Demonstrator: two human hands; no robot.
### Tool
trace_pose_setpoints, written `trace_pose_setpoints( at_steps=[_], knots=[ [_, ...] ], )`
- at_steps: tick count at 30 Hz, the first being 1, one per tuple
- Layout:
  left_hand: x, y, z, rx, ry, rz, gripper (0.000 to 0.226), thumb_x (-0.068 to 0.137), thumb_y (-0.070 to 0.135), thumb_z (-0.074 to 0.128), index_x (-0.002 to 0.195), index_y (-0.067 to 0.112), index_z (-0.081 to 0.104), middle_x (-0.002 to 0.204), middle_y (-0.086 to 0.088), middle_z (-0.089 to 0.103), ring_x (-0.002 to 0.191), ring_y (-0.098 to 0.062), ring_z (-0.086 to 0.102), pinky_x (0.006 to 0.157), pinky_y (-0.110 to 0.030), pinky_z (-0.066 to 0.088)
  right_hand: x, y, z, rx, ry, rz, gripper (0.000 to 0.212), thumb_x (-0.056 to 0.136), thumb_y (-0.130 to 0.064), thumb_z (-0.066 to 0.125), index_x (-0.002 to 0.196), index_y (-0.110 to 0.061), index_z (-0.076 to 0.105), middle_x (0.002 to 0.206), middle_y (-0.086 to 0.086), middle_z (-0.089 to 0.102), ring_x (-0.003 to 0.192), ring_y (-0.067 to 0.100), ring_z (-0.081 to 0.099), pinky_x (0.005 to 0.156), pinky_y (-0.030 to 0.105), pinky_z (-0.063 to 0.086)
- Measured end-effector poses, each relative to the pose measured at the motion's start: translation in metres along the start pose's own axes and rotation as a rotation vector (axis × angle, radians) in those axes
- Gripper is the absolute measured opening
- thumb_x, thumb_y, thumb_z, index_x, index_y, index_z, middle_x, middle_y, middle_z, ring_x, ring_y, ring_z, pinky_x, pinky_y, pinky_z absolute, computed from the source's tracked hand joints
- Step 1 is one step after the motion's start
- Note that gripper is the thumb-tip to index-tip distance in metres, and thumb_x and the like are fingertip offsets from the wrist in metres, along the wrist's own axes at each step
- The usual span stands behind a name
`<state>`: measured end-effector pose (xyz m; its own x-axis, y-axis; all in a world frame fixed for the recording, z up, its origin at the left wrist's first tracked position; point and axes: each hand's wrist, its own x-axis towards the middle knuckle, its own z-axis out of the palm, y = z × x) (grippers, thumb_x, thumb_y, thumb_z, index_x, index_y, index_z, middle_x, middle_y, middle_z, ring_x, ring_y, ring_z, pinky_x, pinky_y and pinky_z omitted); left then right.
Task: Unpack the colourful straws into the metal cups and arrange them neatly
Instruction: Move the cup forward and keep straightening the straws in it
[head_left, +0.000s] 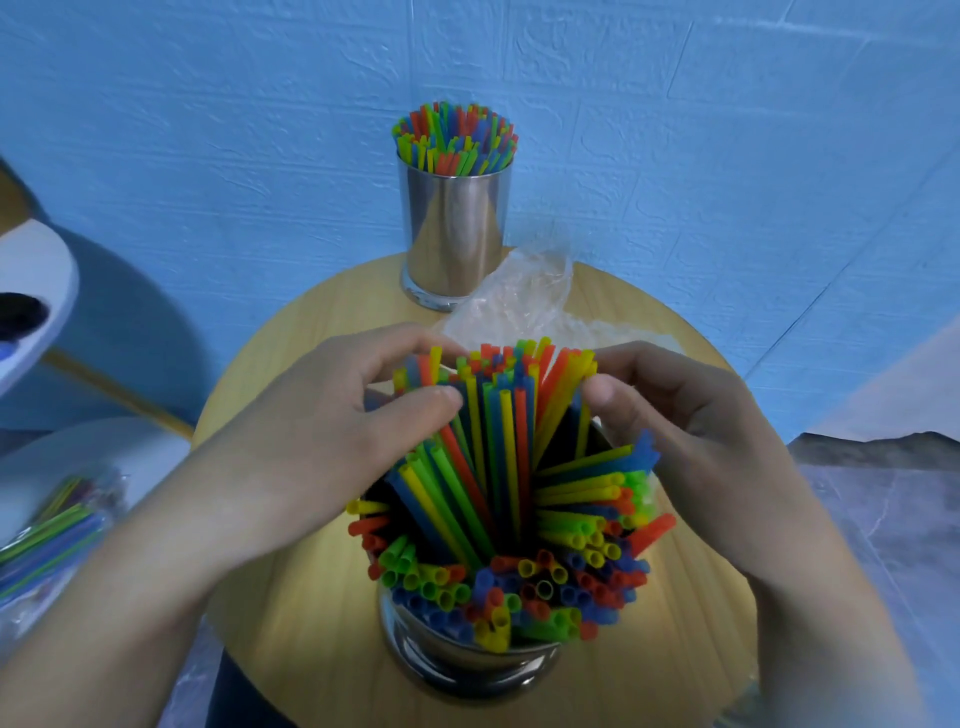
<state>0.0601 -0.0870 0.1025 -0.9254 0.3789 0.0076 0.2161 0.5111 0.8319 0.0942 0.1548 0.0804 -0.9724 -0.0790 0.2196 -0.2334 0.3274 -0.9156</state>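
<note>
Well left of the near metal cup, off the round wooden desk: a pack of straws in clear plastic on a white surface. Over that cup, left hand curled round the left side of an upright bunch of colourful straws standing in its middle, others splayed over the rim; beyond the cup, a second metal cup, upright and full, then crumpled clear wrapping. At the cup's right, right hand gripping the same bunch, thumb pressed against it.
</note>
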Motion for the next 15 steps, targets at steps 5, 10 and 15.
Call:
trace_pose_setpoints(
  at_steps=[5,10,15],
  knots=[
    [-0.01,0.004,0.002,0.171,0.125,-0.057,0.039,0.083,0.059,0.043,0.121,0.064,0.051,0.106,0.012,0.073,0.087,-0.015,0.071,0.085,-0.047,0.055,-0.007,0.0,-0.009,0.044,-0.007,-0.001,0.05,0.083,-0.079,0.057,0.102,-0.037,0.075,0.089,-0.004,0.071,0.075,0.009,0.061,0.063,0.021,0.049],
    [-0.019,0.016,0.002,0.243,0.145,-0.099,0.043,0.092,0.05,0.044,0.133,0.063,0.039,0.12,0.04,0.057,0.07,-0.01,0.069,0.078,-0.037,0.052,-0.012,-0.004,-0.013,0.077,-0.088,0.039,0.06,0.075,-0.082,0.062,0.108,-0.035,0.074,0.099,-0.001,0.074,0.091,0.024,0.069,0.076,0.029,0.058],
    [-0.021,0.025,-0.007,0.161,0.073,-0.101,0.051,0.074,0.071,0.052,0.123,0.074,0.04,0.11,0.048,0.058,0.073,0.005,0.069,0.076,-0.038,0.055,-0.011,-0.006,-0.014,0.103,-0.012,0.04,0.028,0.086,-0.054,0.071,0.097,-0.03,0.079,0.089,0.007,0.076,0.086,0.034,0.07,0.075,0.026,0.057]
  ],
)
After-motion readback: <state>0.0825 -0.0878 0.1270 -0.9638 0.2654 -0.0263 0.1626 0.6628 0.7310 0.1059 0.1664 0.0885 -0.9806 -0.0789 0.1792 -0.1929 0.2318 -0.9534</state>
